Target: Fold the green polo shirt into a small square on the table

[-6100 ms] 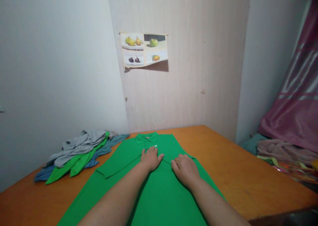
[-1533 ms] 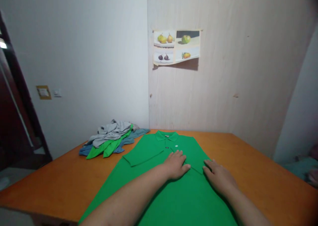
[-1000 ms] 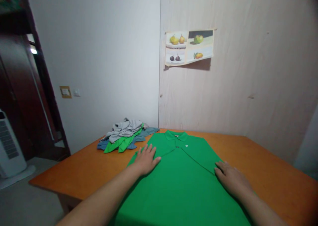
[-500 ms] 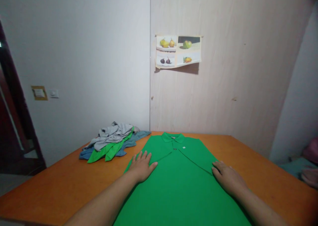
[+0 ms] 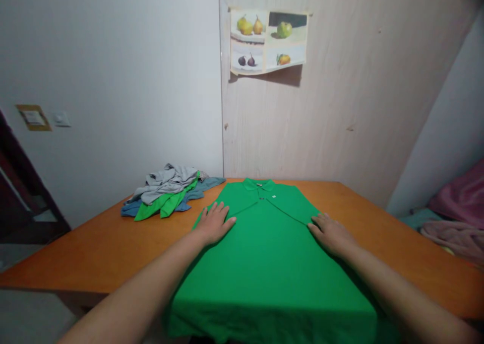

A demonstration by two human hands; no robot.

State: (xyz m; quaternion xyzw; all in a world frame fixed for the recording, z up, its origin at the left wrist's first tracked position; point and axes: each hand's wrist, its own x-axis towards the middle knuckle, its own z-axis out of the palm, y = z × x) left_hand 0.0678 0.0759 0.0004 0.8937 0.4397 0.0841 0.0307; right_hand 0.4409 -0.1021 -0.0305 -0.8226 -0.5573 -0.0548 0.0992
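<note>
Lower center, left hand (image 5: 212, 225), fingers spread, right hand (image 5: 331, 235), fingers loosely together, both on green polo shirt (image 5: 268, 253). Likely holding it flat.

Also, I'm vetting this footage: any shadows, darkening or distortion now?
Head view: shadow below the fruit print; green shirt darker where it hangs down; head view again: picture's top right corner darkened, right wall slanting, probably lens distortion.

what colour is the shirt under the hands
The shirt is green, collar included; the head view shows it best.
</note>
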